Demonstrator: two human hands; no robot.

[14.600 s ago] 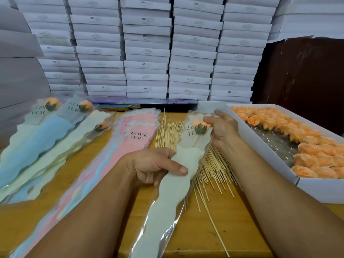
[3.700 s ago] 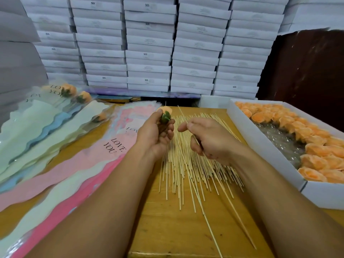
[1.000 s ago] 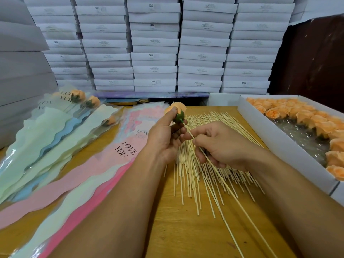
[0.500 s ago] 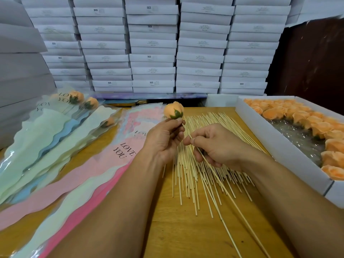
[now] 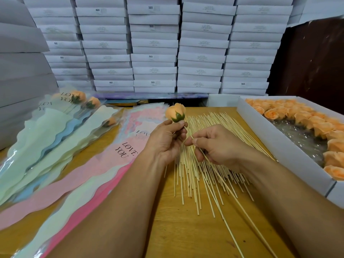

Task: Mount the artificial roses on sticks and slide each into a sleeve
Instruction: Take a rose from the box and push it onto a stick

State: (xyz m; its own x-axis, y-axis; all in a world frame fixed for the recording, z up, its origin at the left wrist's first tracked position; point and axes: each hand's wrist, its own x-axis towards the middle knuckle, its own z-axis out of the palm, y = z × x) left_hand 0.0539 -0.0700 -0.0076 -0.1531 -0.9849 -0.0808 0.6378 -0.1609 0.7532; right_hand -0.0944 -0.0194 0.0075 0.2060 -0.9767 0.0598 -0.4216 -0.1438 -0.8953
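With a few sleeved roses [image 5: 78,97] finished at 10 o'clock, the left hand [image 5: 165,140] pinches a rose [image 5: 176,113] while the right hand [image 5: 217,146] grips its stick [image 5: 232,194]; the sleeves [image 5: 119,159], stick pile [image 5: 201,175] and box of roses [image 5: 290,153] indicate much work remains.

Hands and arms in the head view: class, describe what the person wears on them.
Nothing shows on them. The left hand and right hand are bare, without gloves, rings or a watch, and both forearms are uncovered down to the frame edge, with no sleeve in view.
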